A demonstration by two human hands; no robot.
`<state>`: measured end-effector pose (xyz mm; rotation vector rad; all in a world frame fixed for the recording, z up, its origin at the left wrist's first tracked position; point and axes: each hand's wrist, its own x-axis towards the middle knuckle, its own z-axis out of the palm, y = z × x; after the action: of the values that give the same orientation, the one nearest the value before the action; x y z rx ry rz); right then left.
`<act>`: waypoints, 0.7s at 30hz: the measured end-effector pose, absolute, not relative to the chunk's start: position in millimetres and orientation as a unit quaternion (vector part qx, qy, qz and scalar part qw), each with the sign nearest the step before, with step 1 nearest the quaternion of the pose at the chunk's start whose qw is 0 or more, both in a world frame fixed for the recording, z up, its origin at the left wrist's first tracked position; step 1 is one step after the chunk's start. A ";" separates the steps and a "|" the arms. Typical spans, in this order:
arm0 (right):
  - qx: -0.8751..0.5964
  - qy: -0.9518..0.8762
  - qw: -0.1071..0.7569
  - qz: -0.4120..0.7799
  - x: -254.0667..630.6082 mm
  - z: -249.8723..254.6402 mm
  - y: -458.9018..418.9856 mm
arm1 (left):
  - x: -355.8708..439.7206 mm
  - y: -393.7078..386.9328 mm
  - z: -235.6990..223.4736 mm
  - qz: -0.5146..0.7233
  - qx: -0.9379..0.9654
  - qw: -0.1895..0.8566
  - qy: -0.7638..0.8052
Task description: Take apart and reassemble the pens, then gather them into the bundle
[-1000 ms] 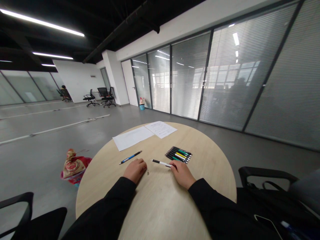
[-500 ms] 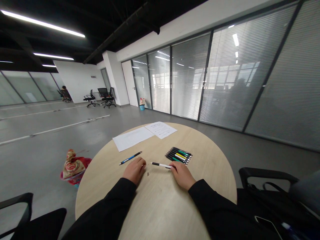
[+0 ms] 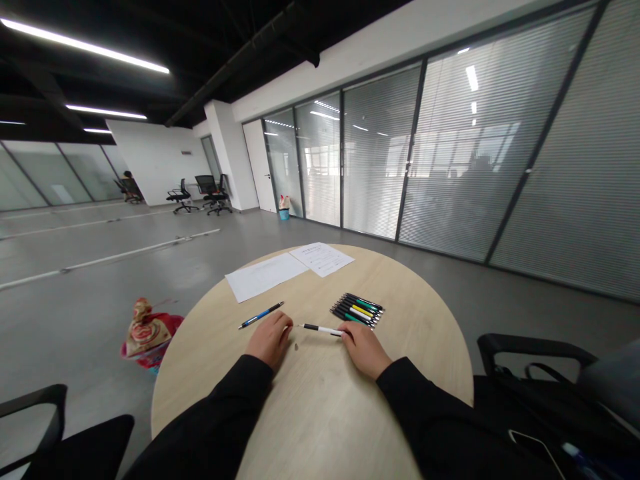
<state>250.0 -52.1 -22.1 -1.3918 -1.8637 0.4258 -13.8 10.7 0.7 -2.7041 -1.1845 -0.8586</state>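
My right hand [image 3: 366, 348] grips a white pen [image 3: 327, 331] with a black grip section by its rear end, its pointed tip facing left. My left hand [image 3: 270, 339] rests on the round wooden table [image 3: 320, 413], fingertips pinched together close to the pen's tip. Whatever those fingertips may hold is too small to make out. A tiny dark bit [image 3: 296, 347] lies on the tabletop between my hands. Beyond the left hand is a blue and black pen [image 3: 261, 315]. A row of several pens [image 3: 357, 311], black, green, yellow and white, lies just past the right hand.
Two paper sheets lie at the table's far side, a blank-looking sheet [image 3: 267, 275] and a printed sheet [image 3: 323, 259]. Chairs stand at both sides, a left chair [image 3: 35, 400] and a right chair [image 3: 537, 350]. A bagged bin [image 3: 150, 337] sits on the floor at left.
The white pen's tip has shifted slightly left and up, closer to my left fingertips. Both hands stay almost in place.
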 end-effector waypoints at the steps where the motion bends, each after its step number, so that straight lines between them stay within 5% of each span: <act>1: -0.545 -0.729 0.379 0.167 250.0 -22.3 -52.0 | -13.7 10.9 0.6 -0.280 -0.879 0.032 -0.385; 21: -0.537 -0.738 0.375 0.163 249.6 -25.4 -50.9 | -4.3 5.6 2.4 -0.223 -0.904 0.056 -0.360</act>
<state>249.6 -50.9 -25.4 -1.3745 -1.8879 0.4183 -4.3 5.6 2.4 -2.7424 -1.0931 -0.6763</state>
